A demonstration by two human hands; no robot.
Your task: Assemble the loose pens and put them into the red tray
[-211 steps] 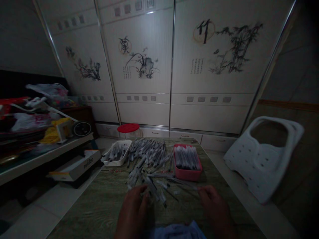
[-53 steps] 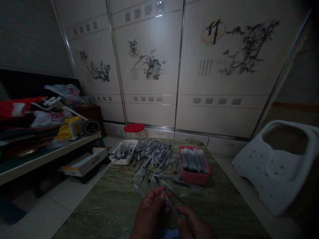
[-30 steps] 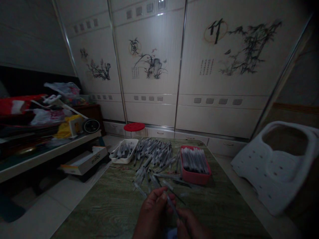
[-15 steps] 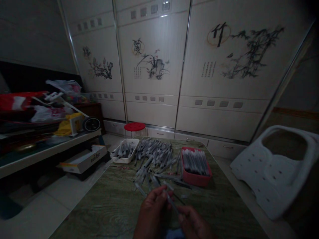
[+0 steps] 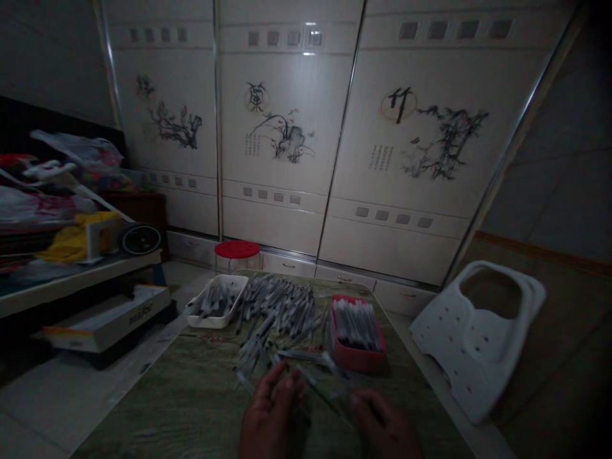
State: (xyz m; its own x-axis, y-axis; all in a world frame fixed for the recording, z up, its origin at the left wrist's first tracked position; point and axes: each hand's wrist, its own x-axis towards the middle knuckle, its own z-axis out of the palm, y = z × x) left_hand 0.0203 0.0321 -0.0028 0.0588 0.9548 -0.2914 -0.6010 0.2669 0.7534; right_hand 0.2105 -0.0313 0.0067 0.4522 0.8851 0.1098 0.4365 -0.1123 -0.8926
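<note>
Curling above the near worktop [image 5: 157, 414], the left hand [image 5: 268, 417] and right hand [image 5: 387, 424] are apart; blur hides whether either one's fingers are clamped on anything. Loose pens [image 5: 282, 306] lie just beyond, thickening into a heap toward the far edge. Right of the heap, a red container [image 5: 358, 360] holds pens packed side by side, dark ends near. Left of it, a white tray [image 5: 210, 322] holds a looser jumble.

Centre-view bearings: I log sliding doors [image 5: 272, 217] with painted plants at 12 o'clock, a red stool [image 5: 238, 248] at 9. I note an open carton [image 5: 109, 324] toward 8, a pale perforated plastic seat [image 5: 454, 325] at 4.
</note>
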